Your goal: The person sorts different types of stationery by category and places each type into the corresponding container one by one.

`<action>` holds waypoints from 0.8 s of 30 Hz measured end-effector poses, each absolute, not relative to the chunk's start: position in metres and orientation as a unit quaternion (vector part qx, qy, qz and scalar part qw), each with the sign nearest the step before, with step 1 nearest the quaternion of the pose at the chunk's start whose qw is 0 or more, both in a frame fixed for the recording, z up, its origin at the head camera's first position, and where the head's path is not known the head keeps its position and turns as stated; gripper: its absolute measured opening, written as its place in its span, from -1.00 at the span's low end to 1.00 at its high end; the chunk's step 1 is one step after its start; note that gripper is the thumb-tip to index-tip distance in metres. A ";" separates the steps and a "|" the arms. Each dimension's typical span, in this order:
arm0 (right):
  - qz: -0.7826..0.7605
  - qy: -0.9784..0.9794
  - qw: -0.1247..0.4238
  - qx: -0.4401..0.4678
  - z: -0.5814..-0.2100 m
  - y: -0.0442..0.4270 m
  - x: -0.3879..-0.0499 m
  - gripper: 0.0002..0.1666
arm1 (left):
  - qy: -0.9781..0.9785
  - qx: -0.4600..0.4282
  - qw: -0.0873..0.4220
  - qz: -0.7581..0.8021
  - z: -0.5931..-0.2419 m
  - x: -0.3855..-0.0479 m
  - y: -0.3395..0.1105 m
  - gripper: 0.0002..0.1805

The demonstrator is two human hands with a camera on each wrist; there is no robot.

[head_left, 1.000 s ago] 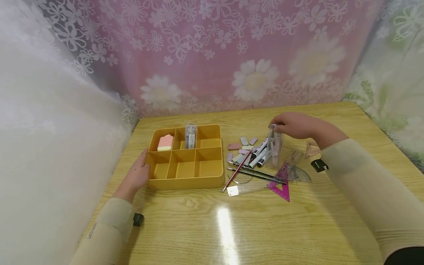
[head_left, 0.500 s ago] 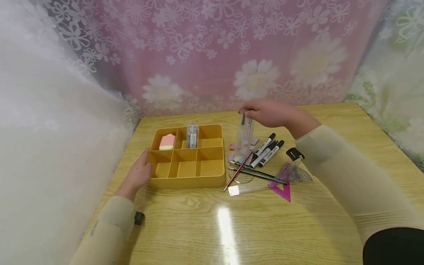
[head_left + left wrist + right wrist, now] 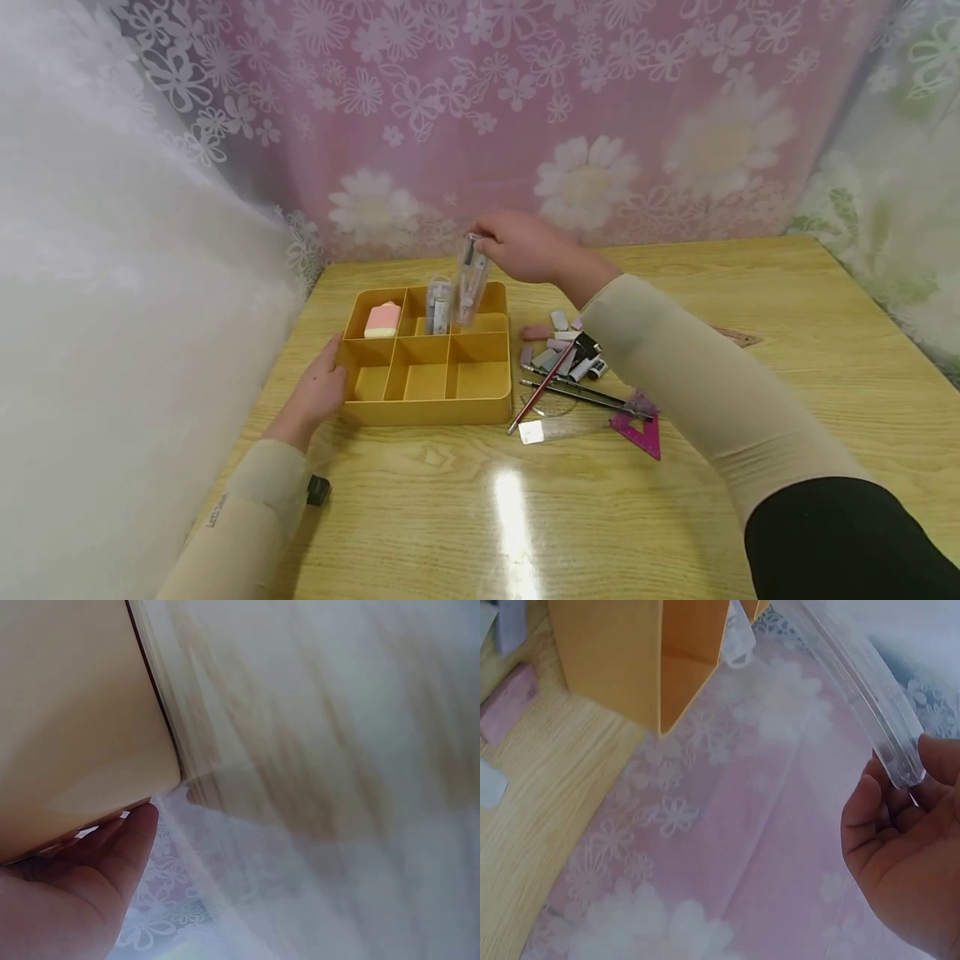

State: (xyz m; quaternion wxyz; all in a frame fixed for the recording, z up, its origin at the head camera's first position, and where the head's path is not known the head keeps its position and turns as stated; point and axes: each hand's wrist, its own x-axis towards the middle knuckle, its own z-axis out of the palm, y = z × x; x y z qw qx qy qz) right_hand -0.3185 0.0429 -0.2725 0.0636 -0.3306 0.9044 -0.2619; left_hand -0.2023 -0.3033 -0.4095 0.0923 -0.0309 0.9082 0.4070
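R hand (image 3: pixel 521 246) is pinching clear case (image 3: pixel 472 285) by top end; case is now hanging tilted at back-R compt (image 3: pixel 489 322) of tray (image 3: pixel 427 413), no longer over small blocks (image 3: pixel 536 333). L hand (image 3: pixel 318 392) is touching tray's L side, fingers fairly straight. L sleeve (image 3: pixel 258 487) is showing lettering (image 3: pixel 216 510), unreadable.

Two hands (image 3: pixel 317 393) (image 3: pixel 522 247), one six-compartment box (image 3: pixel 427 413)

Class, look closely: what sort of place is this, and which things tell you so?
Probably an indoor tabletop workspace for stationery, though whether home or studio is unclear: a wooden table before a flower-patterned backdrop, a yellow divided tray, and pencils beside it.
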 end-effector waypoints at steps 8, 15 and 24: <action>-0.244 0.908 0.050 -0.337 -0.283 -0.005 -0.322 -0.52 | 0.914 -0.033 0.085 0.396 -0.409 -0.201 -0.304 -0.30; -0.197 0.917 0.043 -0.344 -0.305 -0.029 -0.320 -0.64 | 0.913 -0.037 0.087 0.396 -0.408 -0.200 -0.304 -0.30; -0.154 0.923 0.075 -0.344 -0.322 -0.037 -0.317 -0.63 | 0.910 -0.024 0.081 0.406 -0.407 -0.201 -0.304 -0.30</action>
